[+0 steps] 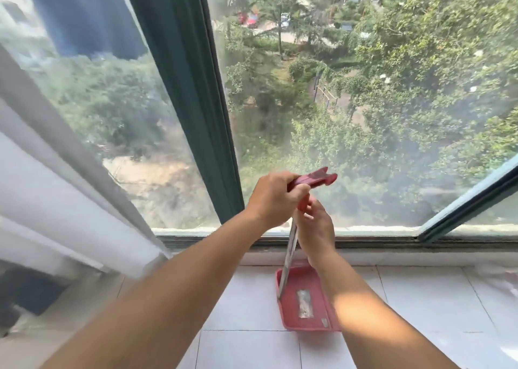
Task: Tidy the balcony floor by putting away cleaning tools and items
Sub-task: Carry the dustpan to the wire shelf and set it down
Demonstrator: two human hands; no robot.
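A red dustpan (294,317) stands on the white tiled floor just below the window, with a patch of grey debris in its tray. Its metal shaft (288,259) rises to a red handle (319,178) in front of the glass. My left hand (273,197) grips the top of that handle. Just under it, my right hand (315,230) holds the red part of the shaft, fingers curled around it. My right forearm hides the pan's right edge.
A large window (364,102) fills the view, with a dark green frame post (193,94) at centre and its sill (378,242) behind the pan. White sheer curtain (50,200) hangs at the left. White floor tiles (420,298) spread right and front.
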